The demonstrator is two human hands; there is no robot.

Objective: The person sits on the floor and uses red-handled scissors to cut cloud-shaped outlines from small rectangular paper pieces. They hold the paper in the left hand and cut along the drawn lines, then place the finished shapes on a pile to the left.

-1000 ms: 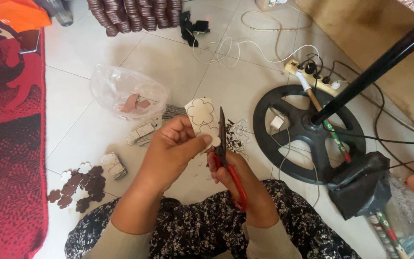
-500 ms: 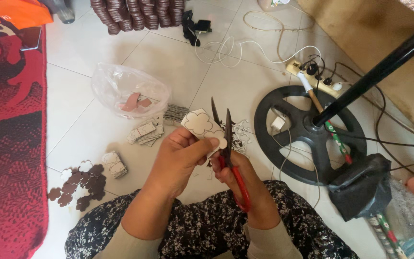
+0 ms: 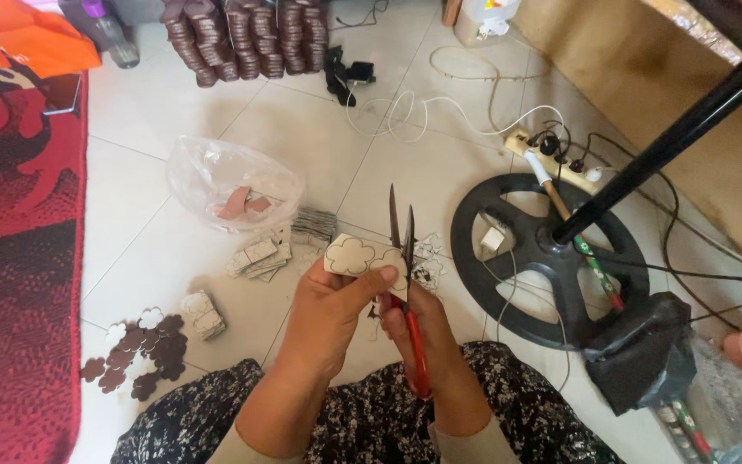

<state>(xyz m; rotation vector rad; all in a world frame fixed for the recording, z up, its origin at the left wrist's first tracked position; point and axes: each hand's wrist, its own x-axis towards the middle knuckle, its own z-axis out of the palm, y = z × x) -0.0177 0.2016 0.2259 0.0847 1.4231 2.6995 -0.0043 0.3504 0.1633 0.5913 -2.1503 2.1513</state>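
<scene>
Left hand (image 3: pixel 332 314) pinches flower-outlined card piece (image 3: pixel 362 256); right hand (image 3: pixel 427 344) clamped on red-handled scissors (image 3: pixel 405 283), blades parted, long axis upright, tips pointing away toward plastic bag (image 3: pixel 229 180).

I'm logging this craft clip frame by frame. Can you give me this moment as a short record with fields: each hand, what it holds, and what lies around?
left hand: holds a pale card with a flower outline
right hand: grips red-handled scissors, blades open at the card's edge
floor left: brown flower cut-outs, small card stacks, clear plastic bag
floor right: black round stand base, power strip
far edge: brown stacks
</scene>
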